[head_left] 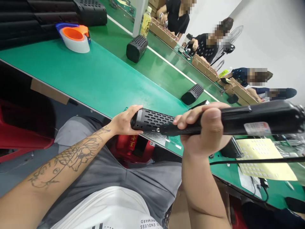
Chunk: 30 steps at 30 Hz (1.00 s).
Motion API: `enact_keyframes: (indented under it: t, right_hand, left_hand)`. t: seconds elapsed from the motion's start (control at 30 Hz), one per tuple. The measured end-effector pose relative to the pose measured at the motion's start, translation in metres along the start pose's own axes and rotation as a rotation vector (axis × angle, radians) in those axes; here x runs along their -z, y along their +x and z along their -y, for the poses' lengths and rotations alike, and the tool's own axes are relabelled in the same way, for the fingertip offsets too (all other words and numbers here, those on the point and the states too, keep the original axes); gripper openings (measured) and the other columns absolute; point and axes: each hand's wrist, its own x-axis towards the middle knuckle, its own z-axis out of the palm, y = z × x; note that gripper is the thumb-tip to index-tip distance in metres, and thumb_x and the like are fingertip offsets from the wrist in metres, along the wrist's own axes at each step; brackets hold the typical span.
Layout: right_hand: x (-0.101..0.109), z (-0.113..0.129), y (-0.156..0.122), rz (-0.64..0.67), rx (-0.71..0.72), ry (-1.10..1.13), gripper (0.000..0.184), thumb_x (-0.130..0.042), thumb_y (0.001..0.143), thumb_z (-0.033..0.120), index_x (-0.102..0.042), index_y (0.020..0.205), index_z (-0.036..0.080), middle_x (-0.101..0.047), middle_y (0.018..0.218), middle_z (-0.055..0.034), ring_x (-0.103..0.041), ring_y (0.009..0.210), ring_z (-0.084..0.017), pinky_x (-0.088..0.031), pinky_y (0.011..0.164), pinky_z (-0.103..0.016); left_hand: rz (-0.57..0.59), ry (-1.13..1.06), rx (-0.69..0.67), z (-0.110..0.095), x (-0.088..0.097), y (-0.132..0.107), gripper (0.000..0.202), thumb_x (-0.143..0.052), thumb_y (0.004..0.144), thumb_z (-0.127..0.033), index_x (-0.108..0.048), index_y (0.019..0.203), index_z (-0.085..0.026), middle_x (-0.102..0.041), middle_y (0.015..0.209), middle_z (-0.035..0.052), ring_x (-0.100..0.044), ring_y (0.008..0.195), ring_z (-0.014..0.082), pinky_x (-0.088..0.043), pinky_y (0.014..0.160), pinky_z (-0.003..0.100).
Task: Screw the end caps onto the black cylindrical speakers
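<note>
My left hand [127, 122] is closed around the end of a black speaker housing with a slotted grille [158, 117], lying at the near edge of the green bench. In my right hand [205, 127] is a black electric screwdriver [238, 119] with a small label. Its narrow tip points left and meets the side of the speaker housing in the picture; whether it sits in a screw cannot be told. The fingers and thumb wrap around its body. Part of the housing is hidden behind the screwdriver and my right hand.
Two similar speaker housings stand on the belt, one at the centre [137, 48], another further right [192, 94]. A tape roll [76, 43] lies left, beside stacked black housings [54, 19]. A yellow sticker sheet [267, 159] and a cable [257, 160] are right. Co-workers sit across with cardboard boxes [205, 68].
</note>
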Motion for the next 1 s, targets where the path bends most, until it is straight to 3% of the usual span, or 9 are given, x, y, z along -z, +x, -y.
enact_keyframes:
  t: [0.2, 0.37, 0.6, 0.83, 1.0]
  right_hand:
    - [-0.028, -0.025, -0.001, 0.12, -0.048, -0.017, 0.036, -0.098, 0.103, 0.053, -0.074, 0.093, 0.028, -0.069, 0.068, 0.0088, -0.067, 0.049, -0.014, -0.065, 0.053, -0.033]
    - [-0.036, -0.035, -0.002, 0.114, -0.099, -0.05, 0.048, -0.102, 0.097, 0.061, -0.069, 0.092, 0.027, -0.068, 0.066, 0.0089, -0.065, 0.047, -0.015, -0.064, 0.051, -0.034]
    - [-0.038, -0.039, -0.006, 0.162, -0.187, -0.052, 0.057, -0.107, 0.09, 0.067, -0.065, 0.096, 0.029, -0.068, 0.066, 0.0109, -0.065, 0.047, -0.015, -0.064, 0.052, -0.033]
    - [-0.034, -0.037, -0.006, 0.256, -0.218, -0.061, 0.05, -0.105, 0.095, 0.06, -0.066, 0.097, 0.029, -0.068, 0.066, 0.0105, -0.067, 0.051, -0.015, -0.064, 0.054, -0.032]
    - [-0.031, -0.046, 0.0, 0.344, -0.235, -0.069, 0.052, -0.102, 0.095, 0.068, -0.067, 0.097, 0.03, -0.066, 0.066, 0.01, -0.061, 0.05, -0.014, -0.064, 0.054, -0.034]
  left_hand:
    - [-0.033, -0.024, -0.035, 0.002, -0.005, 0.0, 0.136, -0.111, 0.085, -0.053, -0.036, 0.193, -0.02, -0.068, 0.176, 0.0275, -0.073, 0.162, 0.0481, -0.067, 0.133, 0.059]
    - [-0.059, -0.035, -0.049, 0.002, -0.009, 0.0, 0.137, -0.112, 0.084, -0.054, -0.036, 0.193, -0.021, -0.068, 0.175, 0.0275, -0.075, 0.16, 0.0478, -0.069, 0.13, 0.059]
    - [-0.043, -0.046, -0.045, 0.001, -0.009, 0.001, 0.135, -0.111, 0.085, -0.052, -0.036, 0.192, -0.023, -0.068, 0.174, 0.0274, -0.075, 0.159, 0.0472, -0.071, 0.127, 0.059]
    - [-0.012, -0.03, 0.027, 0.0, -0.011, 0.001, 0.134, -0.111, 0.082, -0.053, -0.039, 0.189, -0.022, -0.067, 0.176, 0.0282, -0.074, 0.161, 0.0467, -0.068, 0.13, 0.061]
    - [-0.022, -0.031, 0.055, -0.001, -0.012, 0.002, 0.132, -0.113, 0.079, -0.054, -0.044, 0.187, -0.02, -0.07, 0.173, 0.0276, -0.077, 0.156, 0.0466, -0.069, 0.128, 0.06]
